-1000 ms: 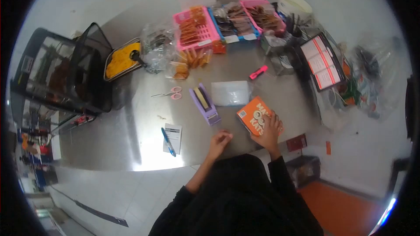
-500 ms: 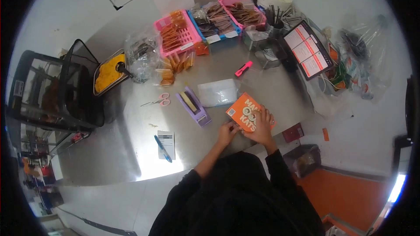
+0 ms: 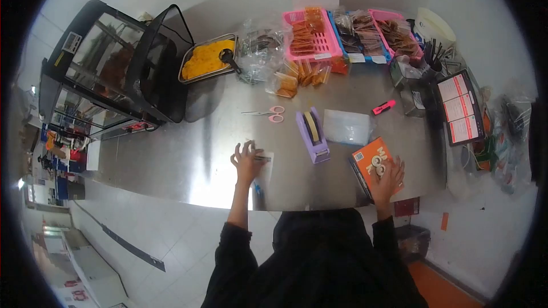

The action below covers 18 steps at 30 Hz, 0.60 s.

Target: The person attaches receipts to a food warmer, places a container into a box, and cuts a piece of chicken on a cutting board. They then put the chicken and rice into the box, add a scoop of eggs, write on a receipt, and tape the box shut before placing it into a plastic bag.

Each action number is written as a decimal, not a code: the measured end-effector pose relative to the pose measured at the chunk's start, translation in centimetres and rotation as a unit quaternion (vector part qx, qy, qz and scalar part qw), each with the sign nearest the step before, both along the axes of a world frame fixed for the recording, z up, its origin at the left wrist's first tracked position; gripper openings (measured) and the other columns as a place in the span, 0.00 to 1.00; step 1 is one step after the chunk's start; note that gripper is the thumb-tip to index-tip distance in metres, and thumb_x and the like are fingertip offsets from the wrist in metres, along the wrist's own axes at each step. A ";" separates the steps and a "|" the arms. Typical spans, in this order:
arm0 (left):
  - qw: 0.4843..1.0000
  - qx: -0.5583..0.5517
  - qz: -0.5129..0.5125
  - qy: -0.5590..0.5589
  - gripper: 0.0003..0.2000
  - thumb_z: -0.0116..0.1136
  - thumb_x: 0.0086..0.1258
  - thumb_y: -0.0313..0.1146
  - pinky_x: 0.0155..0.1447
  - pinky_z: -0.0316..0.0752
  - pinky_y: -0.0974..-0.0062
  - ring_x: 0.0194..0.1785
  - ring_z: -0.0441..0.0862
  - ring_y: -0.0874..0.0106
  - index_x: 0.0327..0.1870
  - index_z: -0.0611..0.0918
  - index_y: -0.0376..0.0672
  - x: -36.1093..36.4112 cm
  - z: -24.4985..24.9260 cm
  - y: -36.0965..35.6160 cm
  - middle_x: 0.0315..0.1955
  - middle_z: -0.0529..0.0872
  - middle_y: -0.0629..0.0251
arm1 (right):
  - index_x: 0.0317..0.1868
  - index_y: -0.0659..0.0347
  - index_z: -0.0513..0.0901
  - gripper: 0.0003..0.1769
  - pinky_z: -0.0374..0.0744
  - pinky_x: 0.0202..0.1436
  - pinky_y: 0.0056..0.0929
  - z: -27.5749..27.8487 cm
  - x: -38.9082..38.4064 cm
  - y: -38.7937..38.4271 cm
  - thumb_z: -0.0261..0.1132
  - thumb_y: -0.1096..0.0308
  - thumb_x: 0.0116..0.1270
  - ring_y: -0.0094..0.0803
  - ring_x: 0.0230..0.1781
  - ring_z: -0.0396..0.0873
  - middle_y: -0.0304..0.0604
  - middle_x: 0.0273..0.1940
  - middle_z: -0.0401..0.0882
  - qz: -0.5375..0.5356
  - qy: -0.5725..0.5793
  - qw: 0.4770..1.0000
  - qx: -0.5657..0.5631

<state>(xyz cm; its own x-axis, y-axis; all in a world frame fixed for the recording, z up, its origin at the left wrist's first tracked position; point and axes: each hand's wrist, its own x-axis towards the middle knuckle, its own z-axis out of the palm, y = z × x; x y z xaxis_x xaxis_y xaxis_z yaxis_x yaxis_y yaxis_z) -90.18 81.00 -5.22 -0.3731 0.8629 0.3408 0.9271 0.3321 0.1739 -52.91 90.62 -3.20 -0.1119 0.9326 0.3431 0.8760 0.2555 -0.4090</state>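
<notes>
My left hand (image 3: 247, 162) is over the top of a white printed slip (image 3: 267, 170), its fingers apart; a blue pen (image 3: 257, 187) lies just below it. My right hand (image 3: 388, 178) rests on an orange printed box (image 3: 374, 151) near the table's front right, fingers spread across its face. Left of the box stands a purple tape dispenser (image 3: 313, 135), and above it lies a clear plastic packet (image 3: 347, 127). Pink-handled scissors (image 3: 275, 114) lie above my left hand. A pink highlighter (image 3: 383, 107) is at the upper right.
A black display case (image 3: 108, 63) stands at the left, beside a tray of yellow food (image 3: 206, 60). Baskets of sachets (image 3: 308, 37) line the back of the steel table (image 3: 171, 159). A tablet (image 3: 459, 107) and plastic bags (image 3: 511, 137) are on the right.
My left hand has left the orange box and moved left to the slip. My right hand stays on the box, now with fingers spread. The whole view has shifted left.
</notes>
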 end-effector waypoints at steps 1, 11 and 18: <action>0.999 0.004 -0.003 -0.037 0.13 0.64 0.48 0.40 0.53 0.52 0.50 0.52 0.66 0.62 0.34 0.78 0.50 -1.4 -1.4 0.7 0.43 0.76 0.69 | 0.44 0.60 0.70 0.20 0.50 0.59 0.54 1.0 -1.4 -0.2 0.61 0.59 0.53 0.52 0.60 0.53 0.55 0.56 0.58 0.023 0.020 0.999 0.030; 0.793 0.012 -0.290 -0.536 0.10 0.60 0.54 0.25 0.36 0.70 0.80 0.35 0.75 0.76 0.36 0.75 0.42 6.4 9.2 6.2 0.33 0.78 0.66 | 0.55 0.62 0.54 0.36 0.60 0.60 0.40 6.8 -14.2 -2.6 0.67 0.72 0.49 0.42 0.59 0.58 0.55 0.55 0.59 0.288 0.474 0.831 -0.050; 0.732 -0.016 -0.010 -0.681 0.19 0.53 0.62 0.42 0.34 0.72 0.79 0.39 0.77 0.70 0.49 0.70 0.39 11.7 4.9 6.8 0.43 0.73 0.60 | 0.51 0.65 0.62 0.26 0.67 0.52 0.38 -0.2 -1.5 -2.4 0.62 0.76 0.51 0.41 0.54 0.65 0.53 0.45 0.66 -0.044 0.444 0.894 -0.024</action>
